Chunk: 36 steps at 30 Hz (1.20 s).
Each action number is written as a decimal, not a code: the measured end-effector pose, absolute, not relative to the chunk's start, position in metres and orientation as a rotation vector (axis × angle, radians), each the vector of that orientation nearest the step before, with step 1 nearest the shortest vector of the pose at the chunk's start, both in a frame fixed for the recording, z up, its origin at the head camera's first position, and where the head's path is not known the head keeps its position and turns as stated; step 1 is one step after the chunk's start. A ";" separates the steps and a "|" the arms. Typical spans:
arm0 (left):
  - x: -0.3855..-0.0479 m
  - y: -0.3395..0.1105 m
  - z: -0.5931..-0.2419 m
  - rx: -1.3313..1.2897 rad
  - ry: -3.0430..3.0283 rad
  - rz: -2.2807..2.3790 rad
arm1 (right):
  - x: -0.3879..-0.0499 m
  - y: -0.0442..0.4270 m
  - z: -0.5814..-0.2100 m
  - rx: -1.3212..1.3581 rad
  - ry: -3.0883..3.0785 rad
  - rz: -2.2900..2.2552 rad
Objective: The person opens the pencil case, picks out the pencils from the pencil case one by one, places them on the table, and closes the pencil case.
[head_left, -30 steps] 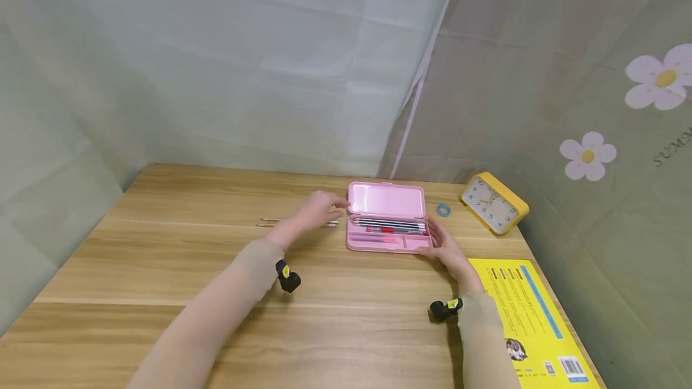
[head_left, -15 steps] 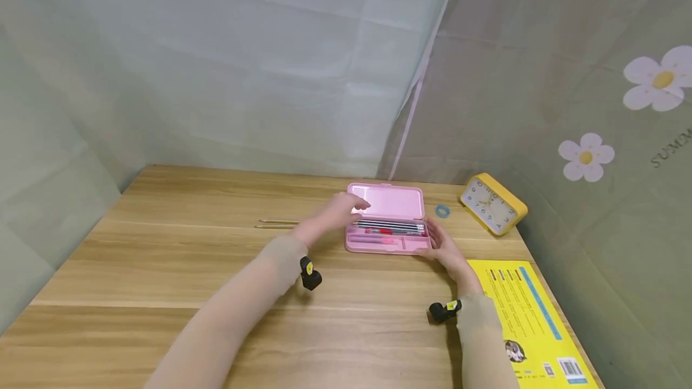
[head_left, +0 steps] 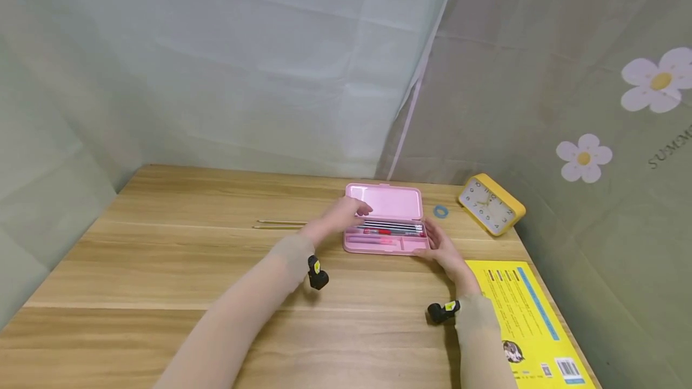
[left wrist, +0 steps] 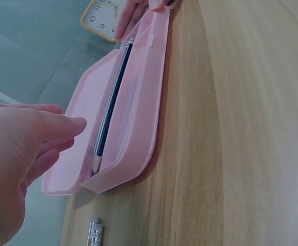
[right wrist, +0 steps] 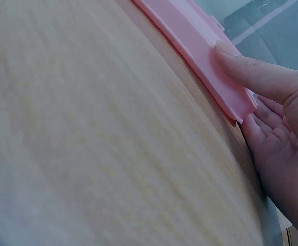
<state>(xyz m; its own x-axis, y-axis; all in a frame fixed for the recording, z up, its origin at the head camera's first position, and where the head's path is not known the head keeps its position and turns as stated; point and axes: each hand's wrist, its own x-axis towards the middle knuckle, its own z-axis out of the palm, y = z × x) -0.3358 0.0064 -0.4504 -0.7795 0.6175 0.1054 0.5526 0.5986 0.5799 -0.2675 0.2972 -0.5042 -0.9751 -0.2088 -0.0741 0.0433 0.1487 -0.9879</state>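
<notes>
A right hand (head_left: 444, 252) gripped the four-o'clock end of an open pink pencil case (head_left: 390, 202) on the counter (head_left: 367, 335). The left hand (head_left: 340, 215), relaxed and empty, hovered at its nine o'clock, near two pencils (head_left: 278, 227).

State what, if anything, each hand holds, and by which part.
The right hand grips the open pink pencil case by its right-hand end, thumb at the front. The left hand, just above the case, holds nothing.
</notes>
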 end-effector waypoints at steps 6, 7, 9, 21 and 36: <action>-0.334 0.008 -0.453 0.993 2.698 0.918 | -0.267 0.297 -0.504 -0.169 2.223 -1.929; -0.333 0.008 -0.454 0.992 2.694 0.911 | -0.267 0.297 -0.503 -0.166 2.224 -1.926; -0.333 0.008 -0.454 0.992 2.689 0.888 | -0.267 0.297 -0.503 -0.157 2.231 -1.917; -0.329 0.007 -0.457 0.994 2.695 0.845 | -0.267 0.297 -0.505 -0.140 2.254 -1.899; -0.333 0.011 -0.463 0.996 2.760 0.795 | -0.267 0.297 -0.504 -0.149 2.243 -1.911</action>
<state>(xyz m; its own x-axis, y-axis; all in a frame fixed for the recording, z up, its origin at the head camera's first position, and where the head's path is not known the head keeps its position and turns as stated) -0.3333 0.0107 -0.4632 -0.7807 0.6199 0.0794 0.5671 0.6493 0.5068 -0.2673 0.2970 -0.5042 -0.9767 -0.1990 -0.0799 0.0473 0.1634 -0.9854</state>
